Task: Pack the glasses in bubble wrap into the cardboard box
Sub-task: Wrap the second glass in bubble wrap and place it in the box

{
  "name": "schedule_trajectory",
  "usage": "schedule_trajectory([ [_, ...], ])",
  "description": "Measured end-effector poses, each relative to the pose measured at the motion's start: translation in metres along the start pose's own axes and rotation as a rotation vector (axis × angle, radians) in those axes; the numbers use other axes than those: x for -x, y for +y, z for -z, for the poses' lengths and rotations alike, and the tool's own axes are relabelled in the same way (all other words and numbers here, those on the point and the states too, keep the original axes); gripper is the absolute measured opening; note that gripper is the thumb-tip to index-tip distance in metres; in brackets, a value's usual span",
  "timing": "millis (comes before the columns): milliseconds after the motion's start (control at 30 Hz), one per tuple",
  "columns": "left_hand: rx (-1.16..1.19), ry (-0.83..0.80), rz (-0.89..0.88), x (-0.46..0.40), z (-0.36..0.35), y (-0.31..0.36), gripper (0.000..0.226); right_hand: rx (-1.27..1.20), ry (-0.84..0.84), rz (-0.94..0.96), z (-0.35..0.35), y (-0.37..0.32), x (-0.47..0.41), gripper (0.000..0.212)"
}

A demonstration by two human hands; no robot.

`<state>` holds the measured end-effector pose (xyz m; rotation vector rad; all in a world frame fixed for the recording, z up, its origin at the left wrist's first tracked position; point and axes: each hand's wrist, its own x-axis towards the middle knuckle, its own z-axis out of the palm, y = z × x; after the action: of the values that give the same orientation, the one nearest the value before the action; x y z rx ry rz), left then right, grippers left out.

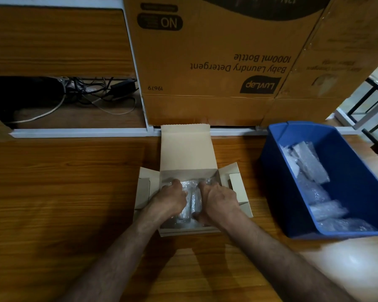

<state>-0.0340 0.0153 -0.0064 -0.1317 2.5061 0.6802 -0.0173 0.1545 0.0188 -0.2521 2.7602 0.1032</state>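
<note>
- Glasses in bubble wrap (189, 200): clear, crinkled, dimpled film around long bundles, lying inside the small cardboard box; how many lie there cannot be told under the hands.
- Cardboard box (184, 151): pale, smooth board, rectangular, open at the top. Its long lid flap stands up at the far side with a finely serrated upper edge; side flaps spread out left and right, and the near wall sits low toward the person.
- Left hand (172, 198): reaches in from the near left with the forearm angled up over the worktop, knuckles uppermost, fingers curled down onto the wrapped bundles on the left of the box interior; whether they grip or only press cannot be told.
- Right hand (218, 198): mirrors it on the right side, knuckles up, fingers bent down on the wrap, thumb low at the near end; grip likewise cannot be confirmed.
- Blue bin (277, 171): hard, smooth plastic with sloping walls, standing apart to the right of the box; more bubble-wrapped bundles (310, 164) lie along its floor.
- Worktop (63, 192): wood-grain laminate, glossy near the right foreground, with open surface left of the box and a strip between box and bin.
- Large brown carton (205, 62): corrugated, printed, close behind the lid flap.
- Cables (92, 90): tangled in a recess at far left.
</note>
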Motion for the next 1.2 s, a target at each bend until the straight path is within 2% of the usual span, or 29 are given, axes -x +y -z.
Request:
schedule_trajectory([
  [300,-0.071,-0.019,0.057,-0.002,0.007,0.006,0.042,-0.118,-0.049,0.023,-0.001,0.004,-0.005,0.085],
  [500,0.011,-0.022,0.007,0.001,0.010,0.006,0.032,-0.307,-0.191,0.024,0.016,0.016,-0.012,0.069],
  [667,0.040,-0.050,0.002,0.000,0.018,0.005,0.029,-0.279,-0.262,0.064,0.025,0.023,-0.020,0.072],
  [800,-0.025,-0.076,0.021,-0.001,0.023,0.012,0.034,-0.274,-0.276,0.094,0.028,0.028,-0.024,0.071],
  [1000,-0.129,-0.092,-0.013,-0.004,0.023,0.018,0.030,-0.302,-0.257,0.127,0.025,0.032,-0.023,0.072],
  [1100,-0.088,-0.044,-0.017,-0.002,0.020,0.016,0.030,-0.306,-0.254,0.133,0.024,0.032,-0.021,0.073],
  [1200,-0.021,0.095,-0.011,0.002,0.013,0.008,0.036,-0.284,-0.237,0.135,0.024,0.032,-0.015,0.072],
])
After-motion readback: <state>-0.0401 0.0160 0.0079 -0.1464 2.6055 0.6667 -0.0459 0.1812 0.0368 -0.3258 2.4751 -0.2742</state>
